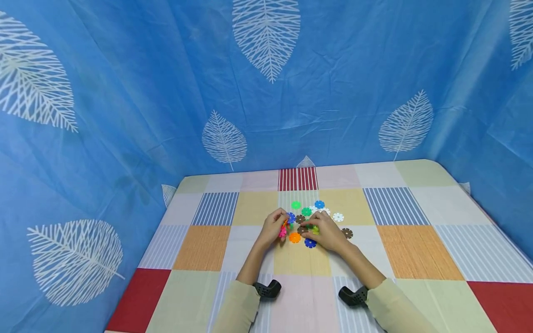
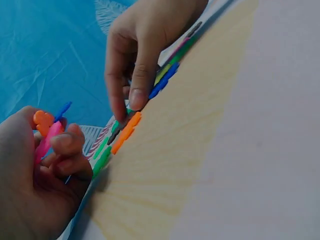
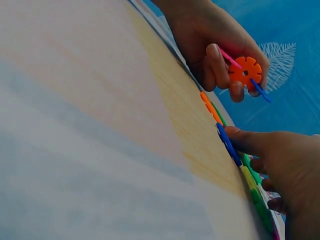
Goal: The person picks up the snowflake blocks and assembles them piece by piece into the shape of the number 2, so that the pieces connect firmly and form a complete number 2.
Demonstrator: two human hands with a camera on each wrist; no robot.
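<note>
My left hand (image 1: 273, 227) holds a small joined cluster of notched plastic discs above the cloth: a pink disc (image 2: 48, 142), an orange disc (image 3: 245, 73) and a blue disc (image 3: 261, 91). The orange one faces the right wrist camera, with the pink and blue ones slotted into its edge. My right hand (image 1: 328, 231) is low over the loose discs, its thumb and forefinger pinching a brown disc (image 1: 302, 230) at the table surface. Close by lie an orange disc (image 1: 294, 237), a dark blue disc (image 1: 310, 243) and a yellow-green disc (image 1: 315, 230), the last partly hidden by the right hand.
More loose discs are spread beyond the hands, among them a green disc (image 1: 296, 205), a blue disc (image 1: 319, 204) and a white disc (image 1: 338, 217). Another brown disc (image 1: 347, 233) lies right of the right hand. A patchwork cloth (image 1: 250, 208) covers the table; blue curtains (image 1: 325, 92) surround it.
</note>
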